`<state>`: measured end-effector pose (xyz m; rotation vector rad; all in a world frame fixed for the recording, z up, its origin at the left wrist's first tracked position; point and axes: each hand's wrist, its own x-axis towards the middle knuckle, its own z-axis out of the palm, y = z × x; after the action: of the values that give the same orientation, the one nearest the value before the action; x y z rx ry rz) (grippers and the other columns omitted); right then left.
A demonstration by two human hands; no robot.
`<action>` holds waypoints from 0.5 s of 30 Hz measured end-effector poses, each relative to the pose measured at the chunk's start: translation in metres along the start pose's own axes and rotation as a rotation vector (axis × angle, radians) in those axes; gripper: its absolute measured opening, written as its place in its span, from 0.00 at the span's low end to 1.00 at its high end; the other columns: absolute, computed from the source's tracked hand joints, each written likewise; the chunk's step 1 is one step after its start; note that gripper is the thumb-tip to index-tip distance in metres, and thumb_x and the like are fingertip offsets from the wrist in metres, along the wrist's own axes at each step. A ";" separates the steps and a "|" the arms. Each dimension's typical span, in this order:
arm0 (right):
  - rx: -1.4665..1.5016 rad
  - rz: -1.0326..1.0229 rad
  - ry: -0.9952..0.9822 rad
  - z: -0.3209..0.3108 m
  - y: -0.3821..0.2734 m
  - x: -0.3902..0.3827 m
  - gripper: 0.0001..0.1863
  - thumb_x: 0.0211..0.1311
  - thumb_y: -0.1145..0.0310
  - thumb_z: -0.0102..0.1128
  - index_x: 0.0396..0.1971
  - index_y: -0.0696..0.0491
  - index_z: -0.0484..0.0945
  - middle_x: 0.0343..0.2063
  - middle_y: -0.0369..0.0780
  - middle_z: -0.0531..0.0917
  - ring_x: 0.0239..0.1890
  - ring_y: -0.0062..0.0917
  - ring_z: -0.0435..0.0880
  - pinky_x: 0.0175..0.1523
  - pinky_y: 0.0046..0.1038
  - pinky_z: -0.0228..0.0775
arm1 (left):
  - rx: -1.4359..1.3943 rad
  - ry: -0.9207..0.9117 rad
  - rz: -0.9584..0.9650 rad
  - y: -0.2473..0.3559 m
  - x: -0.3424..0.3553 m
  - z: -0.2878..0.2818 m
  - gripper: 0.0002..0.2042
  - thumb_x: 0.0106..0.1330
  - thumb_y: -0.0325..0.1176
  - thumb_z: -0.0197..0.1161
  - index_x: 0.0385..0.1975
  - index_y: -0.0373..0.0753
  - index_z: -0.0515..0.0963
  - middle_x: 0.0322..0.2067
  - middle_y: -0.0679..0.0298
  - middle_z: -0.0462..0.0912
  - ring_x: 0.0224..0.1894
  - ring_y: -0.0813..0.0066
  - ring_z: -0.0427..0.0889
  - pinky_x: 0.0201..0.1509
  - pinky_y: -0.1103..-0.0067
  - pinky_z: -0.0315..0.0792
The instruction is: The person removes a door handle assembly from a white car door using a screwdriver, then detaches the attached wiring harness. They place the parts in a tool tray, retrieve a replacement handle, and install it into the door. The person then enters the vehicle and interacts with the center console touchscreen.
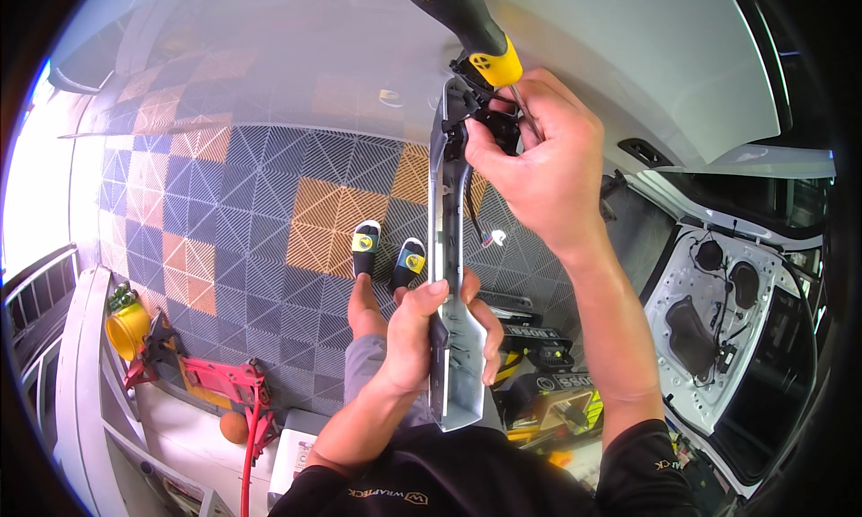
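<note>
A long, hollow silver-grey car trim piece (pixel 464 373) is held upright in front of me, its open back showing. My left hand (pixel 431 333) is wrapped round its lower part, thumb on one side and fingers on the other. At the far end, black plastic fittings (pixel 462 104) sit in the trim. My right hand (pixel 548 158) is closed there, thumb against the fittings. A screwdriver (pixel 480 41) with a black and yellow handle points away from me, its metal shaft running between my right fingers; the tip is hidden. A thin black cable with a white connector (pixel 494 238) hangs beside the trim.
A glossy grey car panel (pixel 296 59) stands just beyond my hands. An opened car door with its inner side bare (pixel 691 310) is at right. Tool cases (pixel 539 346) lie below my right arm. A red floor jack (pixel 224 378) and yellow bucket (pixel 128 330) are at lower left.
</note>
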<state>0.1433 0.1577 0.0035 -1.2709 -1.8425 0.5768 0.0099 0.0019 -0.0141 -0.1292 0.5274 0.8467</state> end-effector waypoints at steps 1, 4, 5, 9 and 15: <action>0.000 0.008 -0.015 -0.002 0.000 0.001 0.13 0.49 0.80 0.74 0.35 0.61 0.80 0.30 0.31 0.78 0.21 0.06 0.63 0.24 0.14 0.53 | 0.012 -0.011 0.011 0.000 0.000 0.000 0.22 0.69 0.57 0.52 0.37 0.42 0.64 0.19 0.43 0.77 0.13 0.53 0.78 0.16 0.66 0.76; -0.052 0.067 -0.063 -0.012 -0.003 -0.001 0.14 0.49 0.79 0.74 0.35 0.60 0.80 0.29 0.30 0.78 0.21 0.05 0.61 0.23 0.13 0.51 | 0.015 -0.060 0.021 0.002 0.001 -0.004 0.22 0.69 0.57 0.52 0.37 0.41 0.64 0.18 0.43 0.77 0.12 0.53 0.78 0.16 0.66 0.76; -0.075 0.061 -0.066 -0.014 -0.003 0.000 0.13 0.49 0.79 0.74 0.36 0.60 0.80 0.29 0.30 0.78 0.21 0.05 0.61 0.23 0.13 0.50 | 0.007 -0.075 0.019 0.004 0.001 -0.007 0.22 0.69 0.57 0.53 0.37 0.41 0.64 0.18 0.43 0.77 0.12 0.53 0.77 0.15 0.66 0.75; -0.140 0.095 -0.075 -0.021 -0.004 -0.001 0.14 0.50 0.78 0.74 0.36 0.60 0.80 0.30 0.30 0.80 0.21 0.04 0.60 0.23 0.13 0.48 | -0.041 -0.208 -0.010 0.009 0.004 -0.021 0.19 0.71 0.53 0.50 0.38 0.41 0.61 0.22 0.43 0.79 0.18 0.53 0.80 0.23 0.66 0.78; -0.045 0.175 -0.061 -0.021 -0.005 -0.001 0.15 0.50 0.81 0.73 0.39 0.61 0.80 0.32 0.33 0.82 0.24 0.05 0.70 0.24 0.12 0.59 | -0.053 -0.277 -0.023 0.007 0.016 -0.040 0.22 0.68 0.55 0.53 0.38 0.40 0.61 0.21 0.41 0.78 0.16 0.53 0.79 0.20 0.67 0.76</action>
<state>0.1580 0.1529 0.0193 -1.4693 -1.8142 0.6776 -0.0022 0.0044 -0.0555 -0.0648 0.2433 0.8407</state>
